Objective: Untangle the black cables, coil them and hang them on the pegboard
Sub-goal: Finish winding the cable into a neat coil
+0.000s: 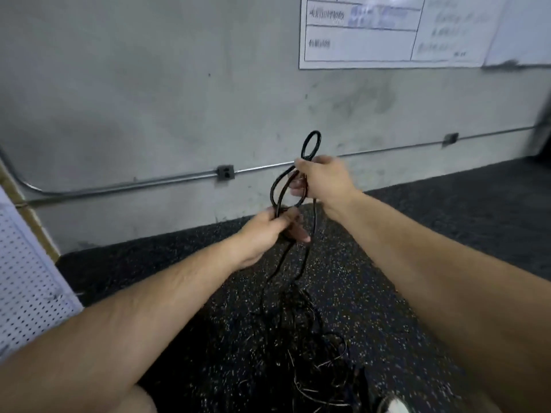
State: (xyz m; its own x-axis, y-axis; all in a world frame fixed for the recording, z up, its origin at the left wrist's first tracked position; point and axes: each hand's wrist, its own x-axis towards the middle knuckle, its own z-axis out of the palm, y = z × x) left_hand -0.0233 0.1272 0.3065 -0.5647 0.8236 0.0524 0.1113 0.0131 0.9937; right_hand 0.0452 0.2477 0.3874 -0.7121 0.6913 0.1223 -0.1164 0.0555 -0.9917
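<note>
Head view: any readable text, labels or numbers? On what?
White wall chart: printed cells and handwriting, all too blurred to read.
Overlapping sheet on its right: nothing readable.
Outlet box, pegboard, black cable: no markings visible.
So there is no legible text in this frame.

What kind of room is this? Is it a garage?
Probably a workshop or garage-like utility room. The bare grey wall carries exposed metal conduit with an outlet box, the floor is speckled black rubber, and a white pegboard stands at left.
</note>
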